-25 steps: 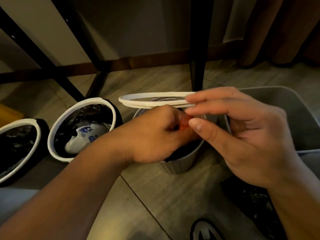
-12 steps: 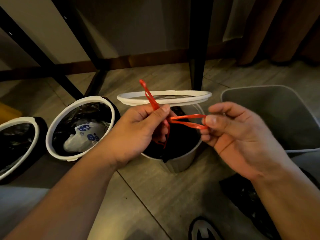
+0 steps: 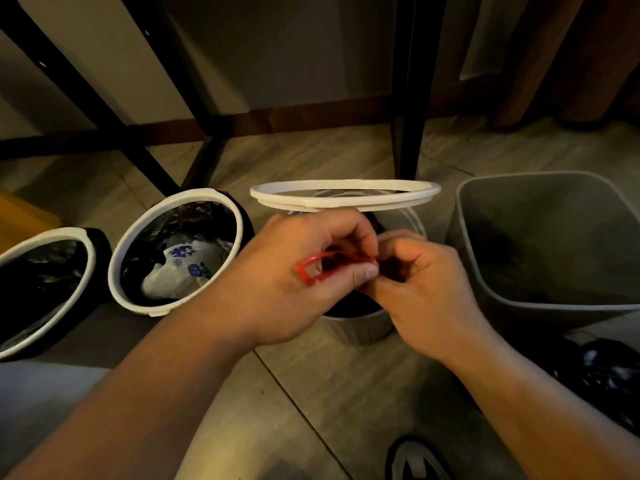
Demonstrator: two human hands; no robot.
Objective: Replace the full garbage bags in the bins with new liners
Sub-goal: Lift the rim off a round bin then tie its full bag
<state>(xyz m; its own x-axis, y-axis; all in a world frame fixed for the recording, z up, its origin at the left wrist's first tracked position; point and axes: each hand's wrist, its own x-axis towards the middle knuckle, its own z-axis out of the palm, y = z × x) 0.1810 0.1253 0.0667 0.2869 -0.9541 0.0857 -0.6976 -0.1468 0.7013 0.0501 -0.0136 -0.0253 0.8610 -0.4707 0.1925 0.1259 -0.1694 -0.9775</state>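
**Red strings (image 3: 317,270) are coming together again**

A moment ago the left hand (image 3: 294,292) and the right hand (image 3: 422,296) were pulling the strings apart. Now they are touching, right over the small bin (image 3: 360,329). I think the full black bag (image 3: 346,308) inside is getting tied shut, so it is almost ready to come out. The left hand is curling its fingers and pinching a red loop. The right hand is curling too, pinching the other end.

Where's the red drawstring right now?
Centre of the head view: the red drawstring is pinched between the left hand and right hand, over the middle bin, just below the raised white ring.
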